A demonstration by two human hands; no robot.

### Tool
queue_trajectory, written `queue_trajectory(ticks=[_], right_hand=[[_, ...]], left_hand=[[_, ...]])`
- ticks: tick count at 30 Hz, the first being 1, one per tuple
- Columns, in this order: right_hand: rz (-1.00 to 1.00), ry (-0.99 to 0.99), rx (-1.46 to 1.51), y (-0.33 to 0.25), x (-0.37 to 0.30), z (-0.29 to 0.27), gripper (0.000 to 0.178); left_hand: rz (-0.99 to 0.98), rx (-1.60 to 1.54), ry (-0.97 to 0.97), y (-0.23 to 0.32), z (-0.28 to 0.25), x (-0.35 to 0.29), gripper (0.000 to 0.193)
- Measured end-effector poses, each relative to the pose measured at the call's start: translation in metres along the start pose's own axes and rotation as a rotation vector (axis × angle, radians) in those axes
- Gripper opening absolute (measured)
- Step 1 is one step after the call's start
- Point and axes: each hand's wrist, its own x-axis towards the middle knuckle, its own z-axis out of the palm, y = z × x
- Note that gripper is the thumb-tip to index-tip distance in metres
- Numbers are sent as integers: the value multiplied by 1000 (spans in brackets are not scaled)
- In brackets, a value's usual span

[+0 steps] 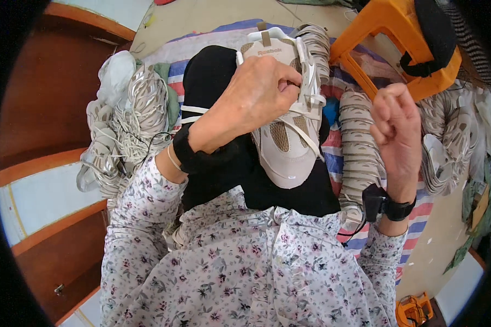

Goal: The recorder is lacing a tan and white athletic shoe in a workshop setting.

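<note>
A pale beige shoe upper point(285, 158) with tan mesh panels lies across my lap, toe towards me. A white shoelace point(301, 133) crosses its front, and a loose white lace length point(193, 113) runs over the black cloth on my left. My left hand point(264, 92) rests over the tongue, closed, its fingertips at the right-hand eyelet edge; what they pinch is hidden. Raised to the right of the shoe, my right hand point(396, 122) has its fingers curled in; anything between them is too small to make out.
Bundled shoe uppers point(142, 109) lie on my left. A long row of stacked uppers point(359, 144) lies on the right, with more uppers point(447, 136) beyond. An orange plastic stool point(365, 32) stands at the far right. Striped sheeting point(414, 218) covers the floor; wooden cabinets point(49, 98) line the left.
</note>
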Motion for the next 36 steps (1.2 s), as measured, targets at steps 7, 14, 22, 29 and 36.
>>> queue_trajectory(ticks=[7,14,22,29,36], right_hand=[[45,183,-394,64,11,16,7],[162,132,-126,85,23,5,9],[207,109,-82,93,27,5,14],[151,127,-134,91,23,17,15],[59,135,-465,74,16,29,13]], left_hand=[[270,286,44,7,9,6,20],[313,160,5,1,7,11,19],[248,191,-196,-1,-5,18,16],[27,50,32,7,-1,-8,14],[88,243,380,-9,-37,-16,11]])
